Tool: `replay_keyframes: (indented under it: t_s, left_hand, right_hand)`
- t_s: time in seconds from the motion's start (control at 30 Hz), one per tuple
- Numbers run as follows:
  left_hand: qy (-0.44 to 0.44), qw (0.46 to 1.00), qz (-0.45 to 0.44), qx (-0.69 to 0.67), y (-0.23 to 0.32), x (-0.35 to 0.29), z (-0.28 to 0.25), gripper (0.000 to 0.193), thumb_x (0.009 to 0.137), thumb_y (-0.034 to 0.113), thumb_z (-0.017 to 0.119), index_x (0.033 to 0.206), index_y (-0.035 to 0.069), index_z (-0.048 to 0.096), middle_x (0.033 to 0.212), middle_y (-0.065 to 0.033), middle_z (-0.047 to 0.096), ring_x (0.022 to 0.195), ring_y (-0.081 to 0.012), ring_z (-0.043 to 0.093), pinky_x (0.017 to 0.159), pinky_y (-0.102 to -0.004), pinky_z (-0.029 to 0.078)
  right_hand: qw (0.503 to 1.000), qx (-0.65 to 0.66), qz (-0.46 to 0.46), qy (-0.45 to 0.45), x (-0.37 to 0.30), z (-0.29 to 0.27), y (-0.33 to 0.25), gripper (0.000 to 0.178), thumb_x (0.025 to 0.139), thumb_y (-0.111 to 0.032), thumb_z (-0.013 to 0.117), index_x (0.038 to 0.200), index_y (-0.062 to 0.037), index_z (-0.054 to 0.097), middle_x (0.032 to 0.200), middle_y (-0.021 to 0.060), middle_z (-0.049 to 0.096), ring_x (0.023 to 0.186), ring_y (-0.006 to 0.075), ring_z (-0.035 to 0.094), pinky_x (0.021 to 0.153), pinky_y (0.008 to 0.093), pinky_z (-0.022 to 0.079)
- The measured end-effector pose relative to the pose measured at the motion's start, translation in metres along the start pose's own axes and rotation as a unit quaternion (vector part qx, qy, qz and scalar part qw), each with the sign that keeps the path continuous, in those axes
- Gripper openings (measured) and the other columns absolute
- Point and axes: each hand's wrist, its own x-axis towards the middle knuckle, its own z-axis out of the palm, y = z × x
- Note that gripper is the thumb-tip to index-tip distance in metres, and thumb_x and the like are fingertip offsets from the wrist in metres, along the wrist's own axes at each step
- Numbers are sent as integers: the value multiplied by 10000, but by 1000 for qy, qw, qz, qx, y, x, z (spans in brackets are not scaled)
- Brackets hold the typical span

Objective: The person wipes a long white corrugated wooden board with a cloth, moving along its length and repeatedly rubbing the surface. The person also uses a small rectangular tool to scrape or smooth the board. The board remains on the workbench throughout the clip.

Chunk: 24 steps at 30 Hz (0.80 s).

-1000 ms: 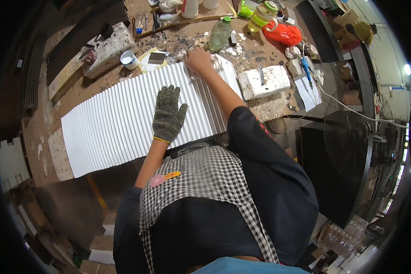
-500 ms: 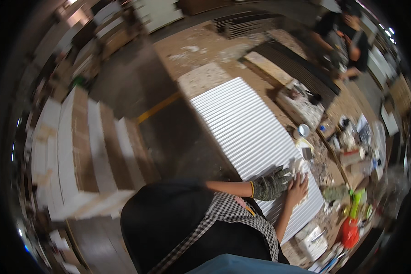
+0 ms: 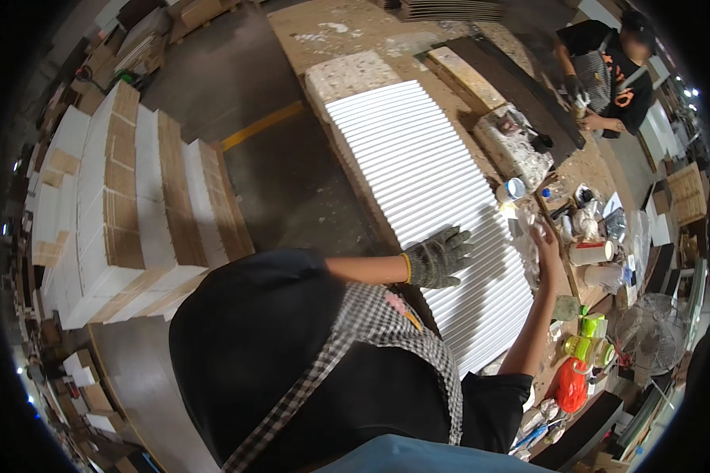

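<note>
A row of white ridged strips (image 3: pixel 426 173), lying side by side like a ribbed sheet, runs along the workbench in front of me. My left hand (image 3: pixel 440 258), in a dark grey knitted glove with a yellow cuff, is over the strips with its fingers spread. It holds nothing. At the right edge of the strips is my bare right hand (image 3: pixel 546 244), its fingers curled about a crumpled whitish wad (image 3: pixel 526 235). Whether the wad is cloth or plastic film I cannot tell. Just beyond it stands a small open tin (image 3: pixel 511 189).
Foam blocks (image 3: pixel 521 150) and a dark board (image 3: pixel 521 102) lie on the bench (image 3: pixel 300 39). Jars, a red plastic bag (image 3: pixel 572 385) and a wire fan (image 3: pixel 653 335) are at right. Stacked white boxes (image 3: pixel 122 213) stand at left. Another person (image 3: pixel 607 75) works across the bench.
My right hand has moved away to the right edge of the strips with the whitish wad. My left hand has drawn apart from it, fingers now spread. The view has shifted.
</note>
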Motion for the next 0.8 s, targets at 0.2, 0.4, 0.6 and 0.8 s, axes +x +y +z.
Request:
replay_keyframes:
  t_s: [0.2, 0.4, 0.6, 0.8]
  left_hand:
    - [-16, 1000, 0, -18, 6, 3, -25, 651, 981, 553, 606, 1435, 87, 616, 1522, -152, 534, 1524, -392, 336, 1285, -561, 210]
    - [49, 999, 16, -17, 5, 2, -34, 586, 939, 518, 693, 1334, 87, 666, 1429, -126, 593, 1443, -369, 422, 1252, -536, 264]
    - [94, 987, 4, -128, 4, 7, -42, 693, 854, 392, 828, 1389, 26, 585, 1404, -212, 553, 1434, -440, 404, 1233, -622, 274]
    - [150, 978, -26, -146, -1, 6, -23, 855, 928, 363, 730, 1589, -6, 332, 1607, -279, 362, 1502, -528, 304, 1258, -677, 183]
  right_hand:
    - [975, 167, -125, 81, -77, -88, -148, 504, 1066, -172, 635, 1556, -87, 552, 1542, 99, 575, 1353, 201, 579, 1157, 336, 437]
    - [860, 136, -322, 371, -206, -116, -219, 417, 1064, -60, 561, 1477, -29, 610, 1491, 188, 598, 1325, 283, 603, 1151, 436, 471]
    - [603, -437, -240, 623, -227, -61, -162, 504, 1104, -319, 556, 1517, -34, 506, 1465, 207, 569, 1351, 340, 603, 1084, 435, 588]
    - [881, 65, -227, 411, -140, 84, -56, 488, 965, 6, 567, 1424, -146, 632, 1507, 211, 494, 1390, 377, 526, 1121, 496, 505]
